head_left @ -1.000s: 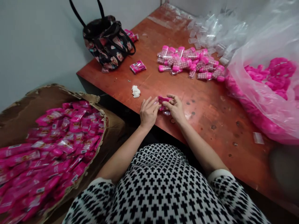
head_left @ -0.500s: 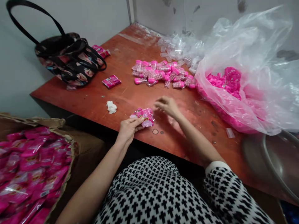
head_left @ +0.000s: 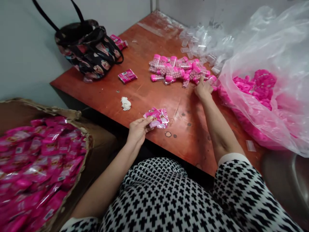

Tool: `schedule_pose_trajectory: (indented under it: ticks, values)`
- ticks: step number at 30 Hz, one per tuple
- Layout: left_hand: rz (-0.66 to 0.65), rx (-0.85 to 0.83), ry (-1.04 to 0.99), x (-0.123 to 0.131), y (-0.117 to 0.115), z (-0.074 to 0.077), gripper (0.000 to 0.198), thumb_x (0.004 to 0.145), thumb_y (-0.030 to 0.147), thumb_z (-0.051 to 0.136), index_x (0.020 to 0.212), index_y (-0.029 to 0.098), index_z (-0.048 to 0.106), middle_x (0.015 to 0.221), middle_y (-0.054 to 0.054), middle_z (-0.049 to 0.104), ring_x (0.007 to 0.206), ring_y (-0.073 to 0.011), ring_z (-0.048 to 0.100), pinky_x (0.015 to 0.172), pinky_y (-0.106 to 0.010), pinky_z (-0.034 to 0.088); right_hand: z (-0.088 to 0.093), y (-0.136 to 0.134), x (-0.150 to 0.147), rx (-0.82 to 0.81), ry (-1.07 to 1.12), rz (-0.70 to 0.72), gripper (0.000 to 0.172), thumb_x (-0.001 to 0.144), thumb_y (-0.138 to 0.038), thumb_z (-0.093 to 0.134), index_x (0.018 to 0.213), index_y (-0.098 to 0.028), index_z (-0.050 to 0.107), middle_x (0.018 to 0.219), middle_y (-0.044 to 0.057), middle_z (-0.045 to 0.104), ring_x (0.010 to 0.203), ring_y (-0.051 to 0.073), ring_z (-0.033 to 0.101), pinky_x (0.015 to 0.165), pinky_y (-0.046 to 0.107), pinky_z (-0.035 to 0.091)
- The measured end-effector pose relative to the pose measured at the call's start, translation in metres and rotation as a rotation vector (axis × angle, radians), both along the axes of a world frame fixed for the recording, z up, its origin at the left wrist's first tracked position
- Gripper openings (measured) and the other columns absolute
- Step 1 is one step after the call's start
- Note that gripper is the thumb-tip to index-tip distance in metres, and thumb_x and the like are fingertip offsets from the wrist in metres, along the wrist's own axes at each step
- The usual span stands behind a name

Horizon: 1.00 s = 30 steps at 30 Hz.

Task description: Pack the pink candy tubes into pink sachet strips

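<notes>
My left hand (head_left: 139,129) is closed, thumb on top, on a few flat pink printed sachets (head_left: 158,118) fanned out at the table's near edge. Stretched forward, my right hand (head_left: 204,88) is at the right end of a pile of small clear bottles with pink caps and pink beads (head_left: 177,71). Its fingers look apart and touch or nearly touch the bottles there; the hand partly hides them, and no bottle is visibly lifted.
Two pink packets (head_left: 127,76) lie together near a crumpled white tissue (head_left: 126,103) on the red-brown table (head_left: 142,93). A floral bag (head_left: 89,54) stands behind. Empty clear bottles (head_left: 205,45), a plastic bag of pink caps (head_left: 258,87) and a metal basin (head_left: 282,174) are right; a carton of filled packets (head_left: 43,151) is left.
My right hand has moved away from beside the sachets, forward and right to the bottle pile. My left hand still grips the sachets. The view has shifted, moving the scene within the picture.
</notes>
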<state>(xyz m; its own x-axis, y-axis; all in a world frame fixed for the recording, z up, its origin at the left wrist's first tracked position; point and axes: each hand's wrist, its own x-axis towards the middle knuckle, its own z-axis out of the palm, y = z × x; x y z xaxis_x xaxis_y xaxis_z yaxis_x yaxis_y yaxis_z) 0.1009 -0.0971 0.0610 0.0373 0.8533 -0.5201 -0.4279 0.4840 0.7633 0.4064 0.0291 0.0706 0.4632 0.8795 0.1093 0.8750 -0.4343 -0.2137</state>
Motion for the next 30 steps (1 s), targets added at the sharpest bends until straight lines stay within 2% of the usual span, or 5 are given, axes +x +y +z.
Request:
schedule_pose_trajectory:
  ticks: [6, 10, 14, 23, 30]
  values:
    - [0.058, -0.019, -0.058, 0.000, -0.007, 0.006, 0.025, 0.056, 0.026, 0.081, 0.059, 0.010, 0.062, 0.057, -0.001, 0.062, 0.048, -0.0073, 0.056, 0.047, -0.018, 0.048, 0.008, -0.053, -0.014, 0.183, 0.384, 0.096, 0.035, 0.075, -0.020, 0.061, 0.107, -0.012, 0.055, 0.097, 0.013, 0.061, 0.090, 0.024, 0.060, 0.083, 0.044, 0.046]
    - [0.073, 0.006, -0.108, -0.001, -0.012, 0.004, 0.026, 0.057, 0.027, 0.081, 0.062, 0.011, 0.062, 0.059, -0.001, 0.063, 0.048, -0.0070, 0.056, 0.048, -0.019, 0.049, 0.013, -0.117, -0.064, 0.212, 0.885, 0.225, 0.016, 0.078, -0.030, 0.059, 0.089, -0.018, 0.055, 0.076, 0.002, 0.061, 0.061, 0.013, 0.059, 0.061, 0.032, 0.053]
    - [0.095, 0.028, -0.143, -0.001, -0.016, 0.005, 0.032, 0.053, 0.030, 0.084, 0.060, 0.012, 0.059, 0.057, 0.001, 0.061, 0.048, -0.0066, 0.055, 0.048, -0.018, 0.048, 0.018, -0.183, -0.125, 0.164, 1.412, 0.283, 0.027, 0.077, -0.042, 0.063, 0.091, -0.023, 0.050, 0.063, -0.003, 0.060, 0.046, 0.012, 0.057, 0.041, 0.023, 0.046]
    - [-0.002, 0.069, -0.203, 0.002, -0.030, 0.011, 0.036, 0.054, 0.034, 0.084, 0.062, 0.012, 0.057, 0.058, 0.001, 0.061, 0.053, -0.0082, 0.058, 0.054, -0.021, 0.051, 0.015, -0.178, -0.157, 0.188, 1.588, 0.277, 0.037, 0.067, -0.039, 0.075, 0.090, -0.021, 0.052, 0.073, -0.003, 0.064, 0.048, 0.008, 0.055, 0.040, 0.019, 0.043]
    - [0.158, -0.040, -0.330, -0.002, -0.026, 0.010, 0.029, 0.063, 0.025, 0.080, 0.067, 0.013, 0.055, 0.063, 0.000, 0.062, 0.058, -0.0118, 0.063, 0.061, -0.025, 0.054, 0.020, -0.212, -0.171, 0.148, 1.477, 0.355, 0.029, 0.076, -0.043, 0.066, 0.086, -0.020, 0.053, 0.067, -0.004, 0.059, 0.054, 0.009, 0.061, 0.049, 0.021, 0.053]
